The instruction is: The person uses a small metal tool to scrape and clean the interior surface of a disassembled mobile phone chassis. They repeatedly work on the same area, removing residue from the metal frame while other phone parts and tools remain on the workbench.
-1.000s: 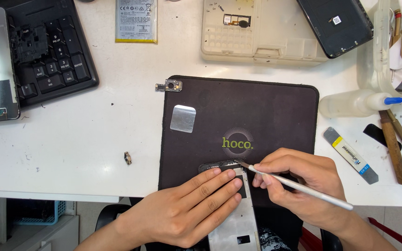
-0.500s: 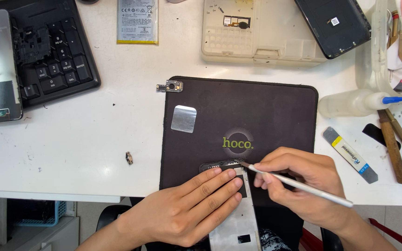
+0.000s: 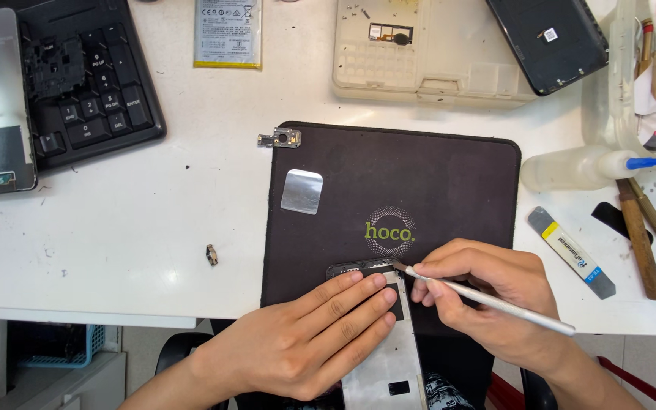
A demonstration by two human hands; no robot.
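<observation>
An opened phone frame (image 3: 383,357) lies on a black work mat (image 3: 419,182) at the near edge of the white table (image 3: 130,228). My left hand (image 3: 305,342) rests flat on the frame, fingers pressing near its top end. My right hand (image 3: 495,296) grips a thin silver tool (image 3: 487,298) like a pen. The tool's tip touches the top right corner of the frame.
A small silver metal plate (image 3: 302,191) lies on the mat, a small camera part (image 3: 280,139) at its far left corner. Further off are a black keyboard (image 3: 85,83), a battery (image 3: 228,33), a beige parts tray (image 3: 434,49), a phone back cover (image 3: 544,38), a squeeze bottle (image 3: 578,167) and hand tools (image 3: 571,252).
</observation>
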